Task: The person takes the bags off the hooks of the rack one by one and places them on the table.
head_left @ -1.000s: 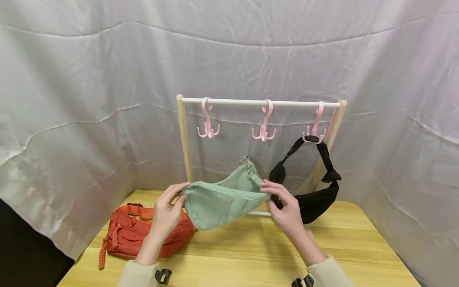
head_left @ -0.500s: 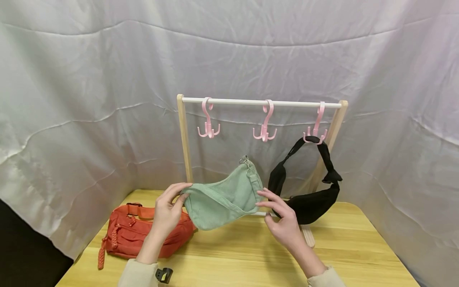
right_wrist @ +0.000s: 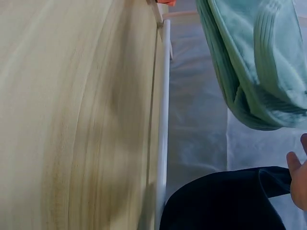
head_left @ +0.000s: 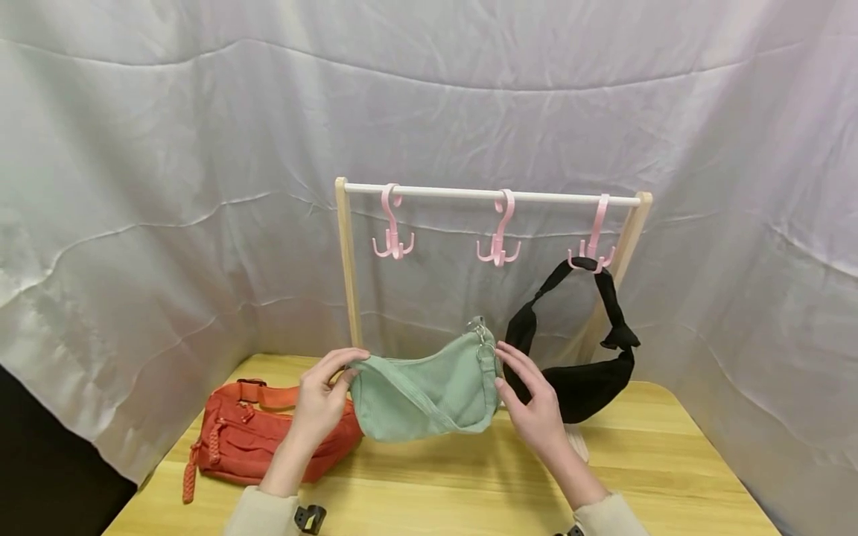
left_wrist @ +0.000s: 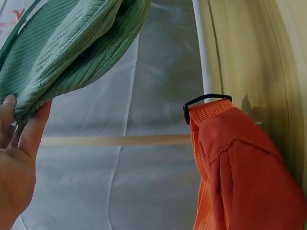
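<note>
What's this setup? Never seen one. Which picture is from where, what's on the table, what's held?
No robot: just a person's left hand and right hand, bare. The wide picture is taken from the head; the two close ones from the left and right wrists. On the table lies a red bag; a rack stands there too, with a black bag hanging from its rightmost pink hook. The left hand pinches one end of a green bag, held above the table. The right hand is at the bag's other end; whether it grips is hard to tell.
</note>
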